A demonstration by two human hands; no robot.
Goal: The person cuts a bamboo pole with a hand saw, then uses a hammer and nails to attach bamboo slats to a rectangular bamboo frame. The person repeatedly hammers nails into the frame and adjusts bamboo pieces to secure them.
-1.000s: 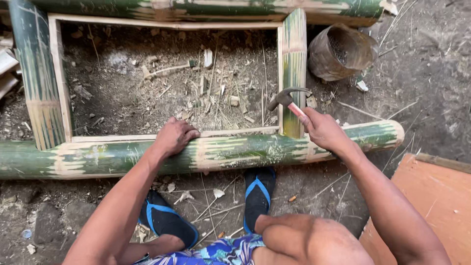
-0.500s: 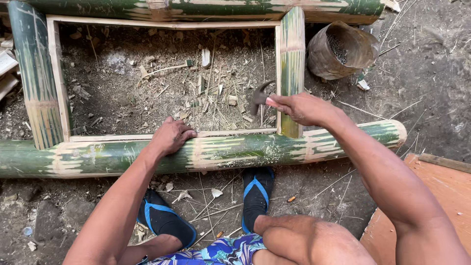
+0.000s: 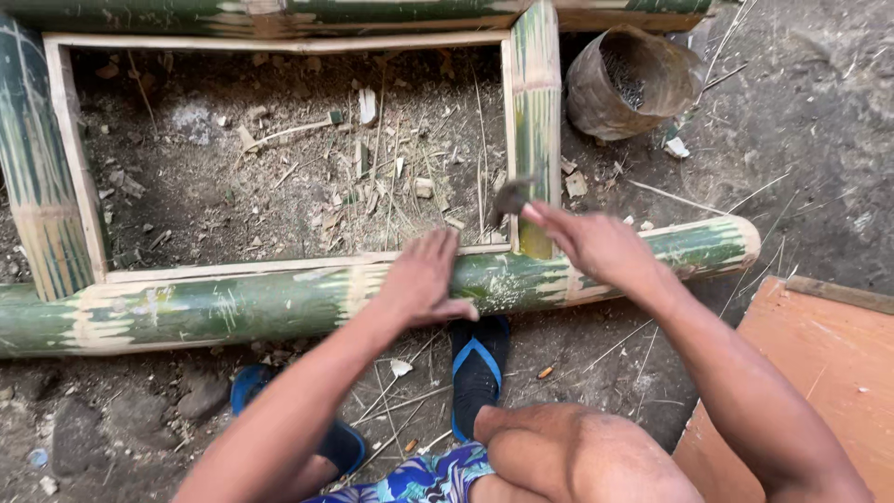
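- The right hand (image 3: pixel 596 244) is down low now, fingers wrapped around the handle of a hammer (image 3: pixel 512 197); half a second ago it sat a touch higher and further right, and a full second back the hammer was raised clear above the pole.
- The hammer head shows as a dark blur just past the fingertips, right against the foot of the upright bamboo post (image 3: pixel 535 121), where the post meets the thin inner slat (image 3: pixel 279 265).
- I cannot tell whether the head is touching the bamboo; it is too smeared.
- The left hand (image 3: pixel 419 279) lies flat on the long green bamboo pole (image 3: pixel 223 307), fingers spread and pointing away from the body, thumb hooked out to the right over the near side.
- It grips nothing, just presses on the pole, and compared with both earlier frames it sits on the same spot of the pole.
- Beyond the fingers of both hands lies the open frame with dirt, chips and straw (image 3: pixel 307 177) inside.
- Well beyond the right fingertips and off to the right stands a battered round container (image 3: pixel 605 93), lying tilted on the ground.
- Below the left hand, nearer the body, two blue-strapped sandals (image 3: pixel 480 368) peek out under the pole.
- Right of the right forearm lies a reddish board (image 3: pixel 810 373).
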